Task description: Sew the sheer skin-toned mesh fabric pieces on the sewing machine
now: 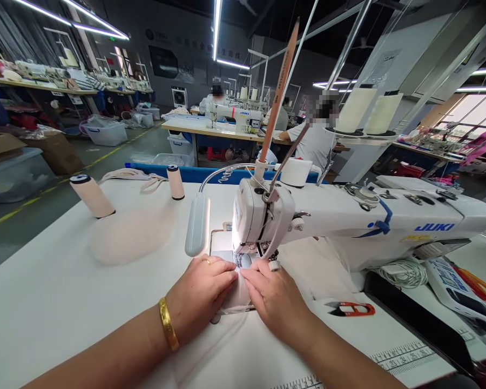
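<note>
Both of my hands are at the needle area of a white JUKI sewing machine [263, 216]. My left hand [200, 283], with a gold bangle and a ring, lies left of the presser foot, fingertips pinched together. From the other side my right hand [277, 294] pinches close to the foot, its fingertips almost meeting the left ones. A pale, sheer fabric [240, 297] shows between the hands and trails toward me over the table edge. Its exact edge under the fingers is hidden. A small lamp [197, 224] on a bendy neck lights this spot.
Left on the white table [44, 302] are a sheer round piece [132, 237] and two thread cones [92, 197]. Right of my hand lie pale cloth [316, 265], red thread snips [352, 309] and a black phone-like slab [417, 324]. A pencil [281, 89] stands upright on the machine head.
</note>
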`<move>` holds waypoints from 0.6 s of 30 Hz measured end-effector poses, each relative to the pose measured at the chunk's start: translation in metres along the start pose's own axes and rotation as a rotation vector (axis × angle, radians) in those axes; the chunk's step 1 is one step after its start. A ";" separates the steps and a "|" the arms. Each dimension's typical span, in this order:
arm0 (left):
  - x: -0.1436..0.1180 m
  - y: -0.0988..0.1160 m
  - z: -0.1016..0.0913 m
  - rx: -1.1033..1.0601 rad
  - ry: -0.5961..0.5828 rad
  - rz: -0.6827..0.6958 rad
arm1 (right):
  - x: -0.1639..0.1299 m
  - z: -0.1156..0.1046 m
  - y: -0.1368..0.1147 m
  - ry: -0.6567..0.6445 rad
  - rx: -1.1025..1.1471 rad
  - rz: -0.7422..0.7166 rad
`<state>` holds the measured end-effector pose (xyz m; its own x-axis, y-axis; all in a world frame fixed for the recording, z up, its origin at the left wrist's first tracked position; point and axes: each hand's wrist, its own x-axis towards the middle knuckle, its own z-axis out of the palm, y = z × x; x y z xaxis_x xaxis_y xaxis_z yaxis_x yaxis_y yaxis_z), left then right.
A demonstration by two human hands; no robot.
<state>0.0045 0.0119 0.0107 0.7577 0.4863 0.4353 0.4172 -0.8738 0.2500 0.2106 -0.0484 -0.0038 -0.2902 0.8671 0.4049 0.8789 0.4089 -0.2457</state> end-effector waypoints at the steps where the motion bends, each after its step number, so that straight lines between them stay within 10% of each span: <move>1: 0.001 -0.001 0.000 0.001 0.001 0.001 | 0.000 0.000 0.000 0.001 -0.009 0.002; 18: 0.004 -0.012 0.003 0.069 0.037 0.043 | 0.002 0.000 -0.001 0.004 -0.019 0.011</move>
<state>0.0034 0.0245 0.0069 0.7573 0.4470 0.4762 0.4190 -0.8918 0.1706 0.2091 -0.0475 -0.0024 -0.2792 0.8700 0.4063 0.8890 0.3941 -0.2332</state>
